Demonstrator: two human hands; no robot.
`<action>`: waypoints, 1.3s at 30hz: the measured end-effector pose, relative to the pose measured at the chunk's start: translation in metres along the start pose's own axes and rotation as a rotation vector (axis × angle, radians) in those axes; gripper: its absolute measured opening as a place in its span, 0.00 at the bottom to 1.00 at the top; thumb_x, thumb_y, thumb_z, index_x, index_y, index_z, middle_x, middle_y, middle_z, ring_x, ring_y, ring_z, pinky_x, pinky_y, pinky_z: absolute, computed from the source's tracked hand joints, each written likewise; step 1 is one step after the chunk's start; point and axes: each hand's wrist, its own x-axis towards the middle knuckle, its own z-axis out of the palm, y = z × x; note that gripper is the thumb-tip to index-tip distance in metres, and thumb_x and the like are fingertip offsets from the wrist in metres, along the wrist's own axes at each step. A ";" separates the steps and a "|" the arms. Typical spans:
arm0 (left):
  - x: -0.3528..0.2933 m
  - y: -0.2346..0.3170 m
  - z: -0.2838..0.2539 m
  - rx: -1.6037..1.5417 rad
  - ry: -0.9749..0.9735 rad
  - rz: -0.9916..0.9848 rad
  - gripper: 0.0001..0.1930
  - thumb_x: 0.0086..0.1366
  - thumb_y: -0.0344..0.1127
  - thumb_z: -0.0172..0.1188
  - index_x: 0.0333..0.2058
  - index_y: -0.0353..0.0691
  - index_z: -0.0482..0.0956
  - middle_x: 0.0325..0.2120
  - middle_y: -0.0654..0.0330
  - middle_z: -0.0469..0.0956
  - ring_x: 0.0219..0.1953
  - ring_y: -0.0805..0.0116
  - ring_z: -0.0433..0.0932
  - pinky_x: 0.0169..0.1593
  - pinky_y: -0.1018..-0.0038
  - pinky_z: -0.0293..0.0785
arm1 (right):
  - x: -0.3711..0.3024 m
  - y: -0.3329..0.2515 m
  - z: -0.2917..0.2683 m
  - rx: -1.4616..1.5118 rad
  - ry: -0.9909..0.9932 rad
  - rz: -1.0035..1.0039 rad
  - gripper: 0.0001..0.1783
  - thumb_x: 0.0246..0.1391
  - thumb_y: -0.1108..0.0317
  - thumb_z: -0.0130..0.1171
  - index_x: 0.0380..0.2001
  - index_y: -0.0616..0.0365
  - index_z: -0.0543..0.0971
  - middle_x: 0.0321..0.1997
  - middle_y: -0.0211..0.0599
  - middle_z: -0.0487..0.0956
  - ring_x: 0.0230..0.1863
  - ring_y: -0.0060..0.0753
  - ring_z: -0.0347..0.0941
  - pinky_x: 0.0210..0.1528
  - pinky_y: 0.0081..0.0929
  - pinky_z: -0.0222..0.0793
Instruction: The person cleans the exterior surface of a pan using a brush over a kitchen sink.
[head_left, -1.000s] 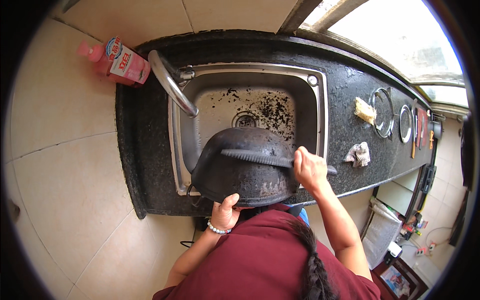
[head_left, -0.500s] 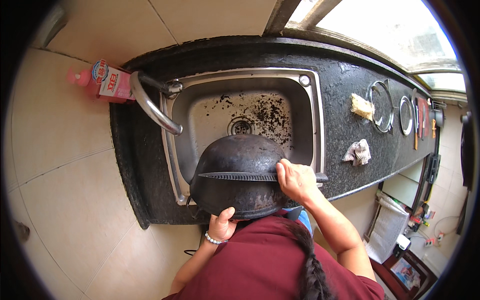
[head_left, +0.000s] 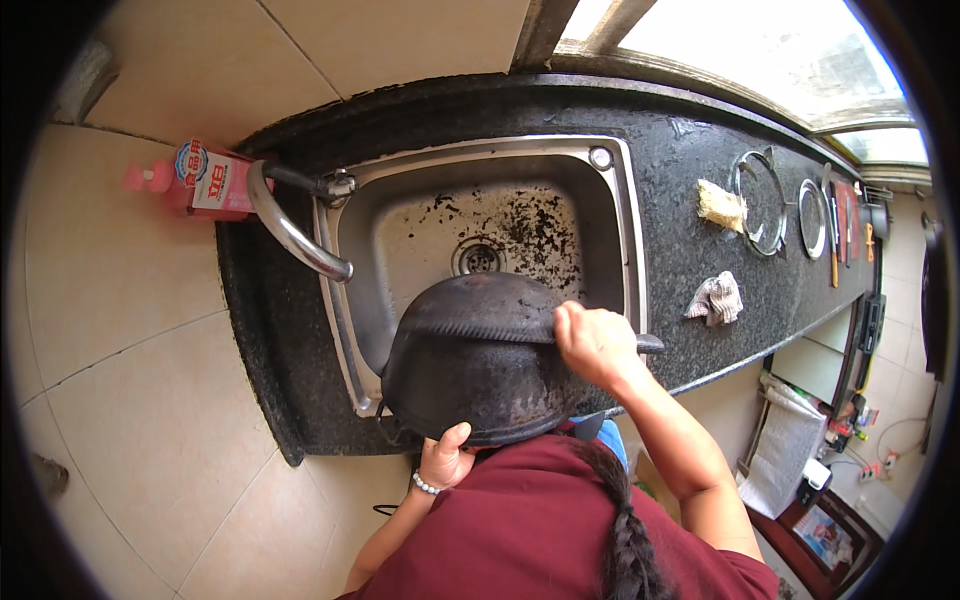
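Set into the black speckled stone tabletop (head_left: 665, 160) is a rectangular stainless-steel sink (head_left: 633, 235); a round, blackened metal pot (head_left: 480, 390) tilts bottom-up over its near edge. A long, dark, ridged tool (head_left: 490, 329) crosses the pot's outside, nearer the base than half a second ago. A pink plastic bottle (head_left: 235, 192) bears a white-and-blue printed label (head_left: 207, 180). The right hand (head_left: 597, 345) clasps the tool; the left hand (head_left: 445, 460) grips the pot's rim.
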 end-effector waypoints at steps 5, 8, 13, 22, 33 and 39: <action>-0.003 0.001 0.010 0.015 0.043 0.026 0.28 0.57 0.28 0.56 0.57 0.41 0.61 0.51 0.56 0.70 0.49 0.57 0.74 0.48 0.56 0.77 | 0.003 0.004 0.011 -0.005 -0.016 -0.013 0.21 0.62 0.54 0.36 0.30 0.57 0.74 0.22 0.50 0.78 0.27 0.52 0.77 0.34 0.45 0.73; -0.003 0.004 0.008 0.019 -0.012 -0.014 0.28 0.56 0.28 0.57 0.57 0.42 0.61 0.51 0.56 0.69 0.48 0.57 0.74 0.46 0.57 0.78 | -0.002 0.003 0.004 -0.052 0.011 0.000 0.21 0.61 0.55 0.38 0.29 0.57 0.74 0.20 0.50 0.78 0.24 0.52 0.76 0.31 0.45 0.73; -0.001 -0.001 0.008 0.032 0.038 0.043 0.28 0.57 0.29 0.57 0.57 0.41 0.61 0.49 0.57 0.71 0.46 0.58 0.75 0.44 0.58 0.79 | -0.008 -0.001 0.012 0.000 0.010 -0.029 0.20 0.61 0.56 0.38 0.29 0.57 0.74 0.21 0.51 0.77 0.25 0.53 0.76 0.32 0.46 0.72; 0.002 -0.002 -0.003 0.014 0.010 0.096 0.26 0.58 0.28 0.55 0.56 0.41 0.61 0.49 0.55 0.71 0.47 0.58 0.76 0.43 0.56 0.80 | -0.038 -0.005 0.015 0.054 0.034 -0.201 0.17 0.61 0.54 0.42 0.28 0.56 0.68 0.21 0.47 0.76 0.26 0.53 0.74 0.29 0.46 0.68; -0.001 -0.001 0.000 0.031 -0.023 0.059 0.27 0.59 0.29 0.55 0.57 0.42 0.60 0.50 0.56 0.70 0.48 0.57 0.75 0.43 0.55 0.80 | -0.009 0.011 0.019 -0.020 0.158 -0.024 0.20 0.62 0.54 0.37 0.27 0.54 0.73 0.20 0.46 0.77 0.24 0.51 0.75 0.28 0.44 0.71; -0.002 -0.004 -0.003 0.033 0.015 0.064 0.27 0.58 0.29 0.56 0.57 0.42 0.61 0.49 0.57 0.70 0.47 0.58 0.75 0.42 0.56 0.80 | -0.016 -0.030 0.001 -0.076 -0.106 -0.078 0.22 0.62 0.52 0.36 0.31 0.55 0.75 0.25 0.50 0.79 0.30 0.53 0.77 0.37 0.47 0.72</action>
